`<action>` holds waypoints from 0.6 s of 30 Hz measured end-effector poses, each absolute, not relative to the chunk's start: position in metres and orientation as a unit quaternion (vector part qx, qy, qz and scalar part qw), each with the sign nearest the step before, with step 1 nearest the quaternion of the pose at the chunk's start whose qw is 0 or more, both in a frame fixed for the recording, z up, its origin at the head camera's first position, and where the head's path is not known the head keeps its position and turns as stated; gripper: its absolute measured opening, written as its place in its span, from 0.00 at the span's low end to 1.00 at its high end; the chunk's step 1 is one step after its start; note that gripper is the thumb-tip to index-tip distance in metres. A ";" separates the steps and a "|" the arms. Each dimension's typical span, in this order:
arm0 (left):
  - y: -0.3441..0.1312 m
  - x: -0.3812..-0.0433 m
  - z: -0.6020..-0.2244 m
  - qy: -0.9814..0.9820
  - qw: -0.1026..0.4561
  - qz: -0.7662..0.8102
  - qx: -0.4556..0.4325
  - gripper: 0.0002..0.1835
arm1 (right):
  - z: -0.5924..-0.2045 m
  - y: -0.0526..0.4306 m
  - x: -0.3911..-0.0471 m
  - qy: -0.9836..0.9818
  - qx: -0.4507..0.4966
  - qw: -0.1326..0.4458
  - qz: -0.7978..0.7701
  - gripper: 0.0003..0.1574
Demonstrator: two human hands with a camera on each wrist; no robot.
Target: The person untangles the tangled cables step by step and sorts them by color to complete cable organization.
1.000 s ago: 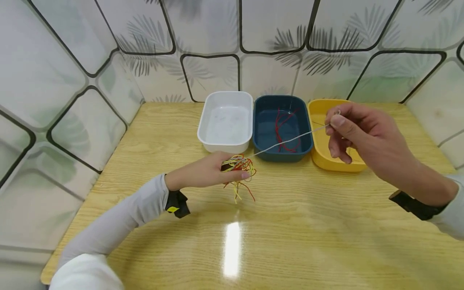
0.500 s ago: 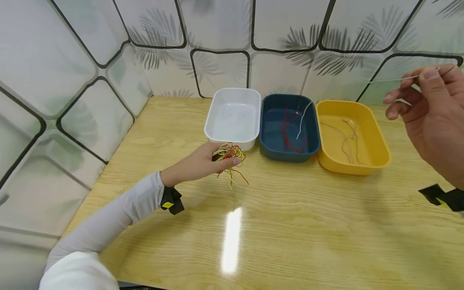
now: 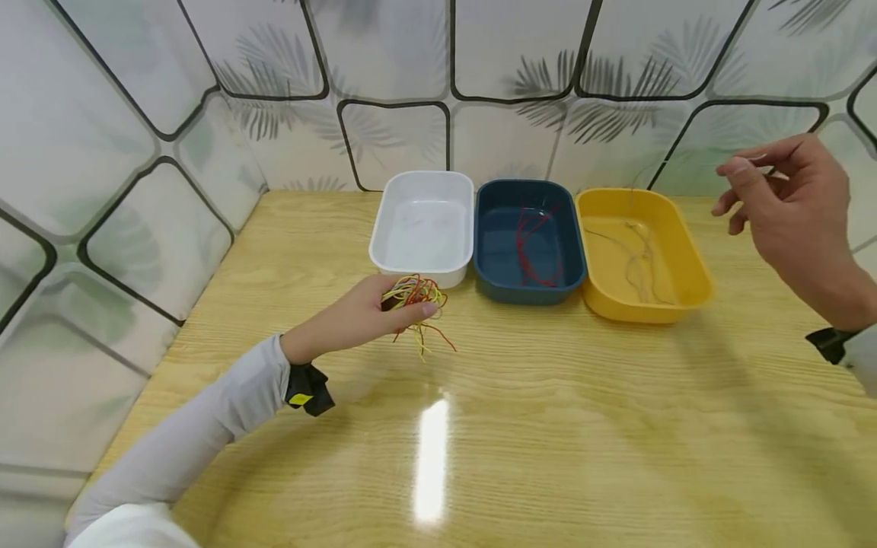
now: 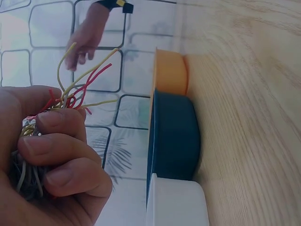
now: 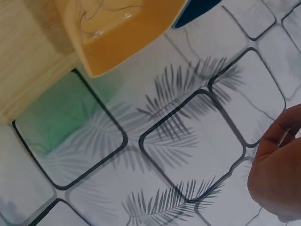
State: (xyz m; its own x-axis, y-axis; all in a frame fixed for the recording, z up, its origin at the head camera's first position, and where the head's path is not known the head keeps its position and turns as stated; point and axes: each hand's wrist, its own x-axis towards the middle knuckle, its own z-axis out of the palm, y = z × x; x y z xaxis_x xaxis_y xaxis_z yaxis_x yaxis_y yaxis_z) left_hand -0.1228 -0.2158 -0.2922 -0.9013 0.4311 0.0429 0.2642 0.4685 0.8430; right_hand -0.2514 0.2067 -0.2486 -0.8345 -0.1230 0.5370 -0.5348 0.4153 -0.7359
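My left hand (image 3: 356, 320) grips a tangled bundle of thin wires (image 3: 416, 293) just in front of the white bin. Red and yellow ends stick out past the thumb. In the left wrist view, grey wires (image 4: 28, 176) fill the palm under the curled fingers (image 4: 66, 178). Raised at the right, beyond the yellow bin, is my right hand (image 3: 798, 217), with thumb and forefinger pinching a thin pale wire. Its faint, blurred free part (image 3: 636, 183) shows over the back of the yellow bin. The right wrist view catches only part of this hand (image 5: 277, 169).
Three bins stand side by side along the back wall: white (image 3: 421, 262), dark blue (image 3: 530, 293) and yellow (image 3: 640, 310). Red wires (image 3: 524, 247) lie in the blue one, and several pale wires (image 3: 633, 262) in the yellow one. The wooden table (image 3: 548, 426) spreads in front.
A pale wire stretched between the bundle and my right hand a second ago. It is now free of the bundle, and the right hand has moved right and up with it.
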 end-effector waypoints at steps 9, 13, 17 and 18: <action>-0.212 -0.120 -0.287 0.853 0.093 0.470 0.208 0.14 | -0.284 0.216 -0.279 -0.947 0.191 0.112 0.234 0.21; -0.210 -0.119 -0.292 0.851 0.097 0.476 0.199 0.12 | -0.312 0.221 -0.290 -0.958 0.222 0.059 0.170 0.22; -0.214 -0.125 -0.306 0.840 0.109 0.491 0.204 0.13 | -0.334 0.226 -0.293 -0.963 0.228 0.012 0.143 0.19; -0.214 -0.127 -0.309 0.838 0.111 0.493 0.205 0.14 | -0.337 0.227 -0.293 -0.964 0.227 0.003 0.139 0.18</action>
State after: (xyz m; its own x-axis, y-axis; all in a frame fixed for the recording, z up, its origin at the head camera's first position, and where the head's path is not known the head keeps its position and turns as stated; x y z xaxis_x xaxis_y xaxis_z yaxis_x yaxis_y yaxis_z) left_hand -0.1272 -0.2144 -0.3088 -0.8915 0.4528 0.0153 0.2333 0.4297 0.8723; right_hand -0.2928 0.2271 -0.3372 -0.8969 -0.4368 0.0682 -0.4383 0.8584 -0.2665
